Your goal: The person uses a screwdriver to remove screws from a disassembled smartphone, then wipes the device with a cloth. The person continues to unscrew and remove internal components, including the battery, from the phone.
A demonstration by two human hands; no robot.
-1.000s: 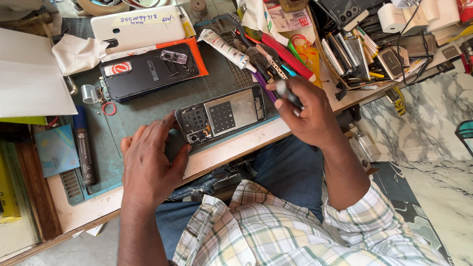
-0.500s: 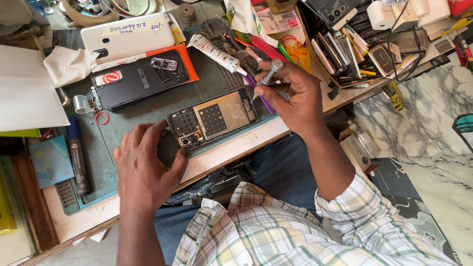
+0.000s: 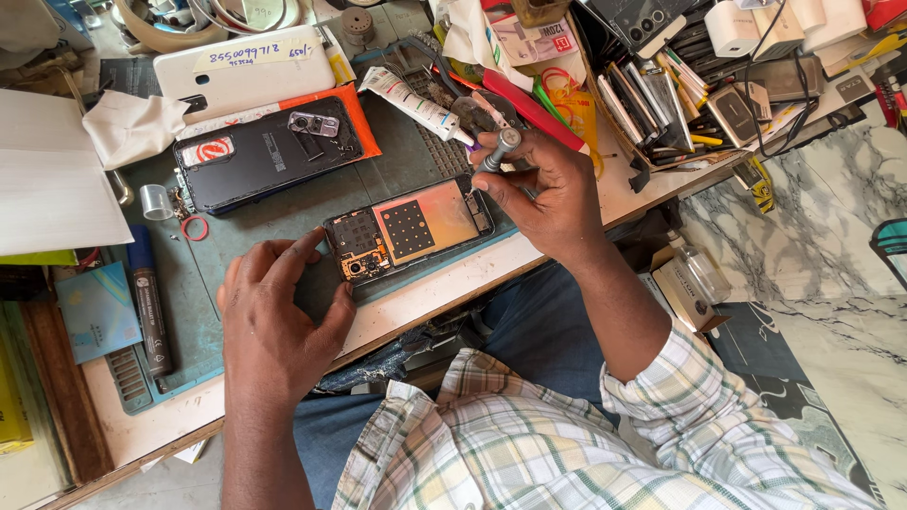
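Right hand (image 3: 548, 194) now lower, fingers closed around screwdriver (image 3: 493, 156) over opened phone (image 3: 408, 229).

green mat (image 3: 283, 212), black back cover (image 3: 269, 156), plaid shirt (image 3: 567, 444)

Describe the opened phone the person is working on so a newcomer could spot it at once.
Start at the green work mat on the cluttered bench. At its near edge lies the opened phone, between the left hand and the right hand, which holds a screwdriver. Unlike the closed black phone behind it, its circuit board and orange inner panel are exposed.
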